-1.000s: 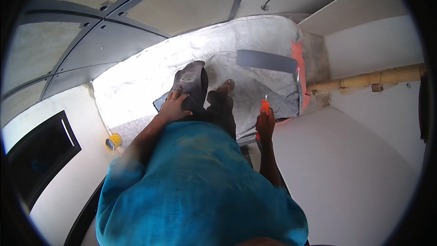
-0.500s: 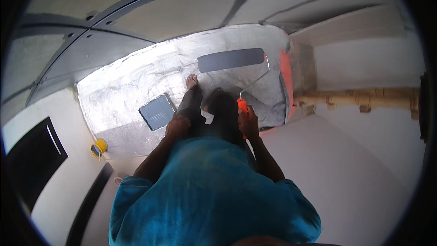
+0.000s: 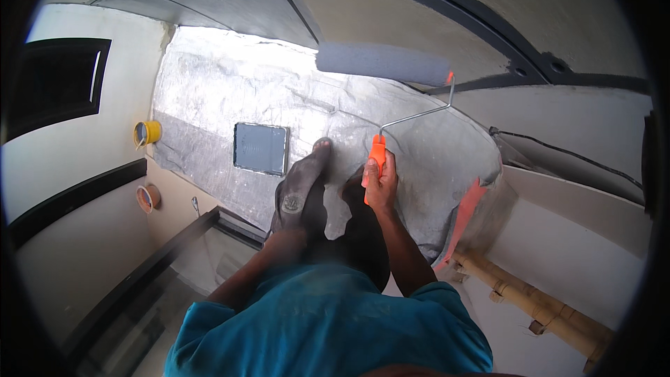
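My right hand (image 3: 380,183) is wrapped round the orange handle of a paint roller (image 3: 384,63). The roller's long grey sleeve lies level at the far side, overlapping the lower part of the panelled wall (image 3: 398,17); whether it touches the wall I cannot tell. A bent metal frame joins handle and sleeve. Close by my left thigh is my left hand (image 3: 286,243), blurred, its fingers not readable. A square paint tray (image 3: 261,148) with dark grey paint sits on the silvery floor sheet (image 3: 209,98), left of my feet.
Along the left wall stand a yellow bucket (image 3: 147,132) and an orange-rimmed container (image 3: 148,198). A dark-framed glass piece (image 3: 160,276) is at the lower left. Bamboo poles (image 3: 537,300) lie at the right, near a red strip (image 3: 462,220) on the sheet's edge. A dark cable (image 3: 569,149) runs along the right.
My view has turned right and up toward the panelled wall. The roller sleeve has risen from over the floor sheet to overlap the wall. My right hand keeps its hold.
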Motion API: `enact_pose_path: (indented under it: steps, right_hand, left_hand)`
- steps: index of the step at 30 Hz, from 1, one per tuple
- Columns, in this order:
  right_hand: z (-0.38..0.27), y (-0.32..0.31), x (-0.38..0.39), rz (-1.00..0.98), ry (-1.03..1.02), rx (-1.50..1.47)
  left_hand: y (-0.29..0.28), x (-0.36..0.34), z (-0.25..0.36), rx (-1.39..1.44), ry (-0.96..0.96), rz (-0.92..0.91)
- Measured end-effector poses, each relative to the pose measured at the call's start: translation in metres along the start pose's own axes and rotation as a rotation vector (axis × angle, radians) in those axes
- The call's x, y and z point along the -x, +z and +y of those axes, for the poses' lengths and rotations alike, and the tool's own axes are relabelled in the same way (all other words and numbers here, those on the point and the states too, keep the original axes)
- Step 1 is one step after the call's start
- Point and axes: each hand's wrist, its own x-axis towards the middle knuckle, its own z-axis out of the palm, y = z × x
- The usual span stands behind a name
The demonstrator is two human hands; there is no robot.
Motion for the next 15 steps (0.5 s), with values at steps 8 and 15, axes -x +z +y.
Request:
enact_pose_path:
  steps: [8, 15]
  right_hand:
    - [0.047, 0.073, -0.094, -0.086, -0.229, -0.21]
    - [0.101, 0.137, -0.22, -0.073, -0.54, -0.304]
  left_hand:
    - [-0.011, -0.12, -0.058, 0.352, 0.189, 0.374]
    - [-0.138, -0.29, -0.074, 0.374, 0.983, 1.369]
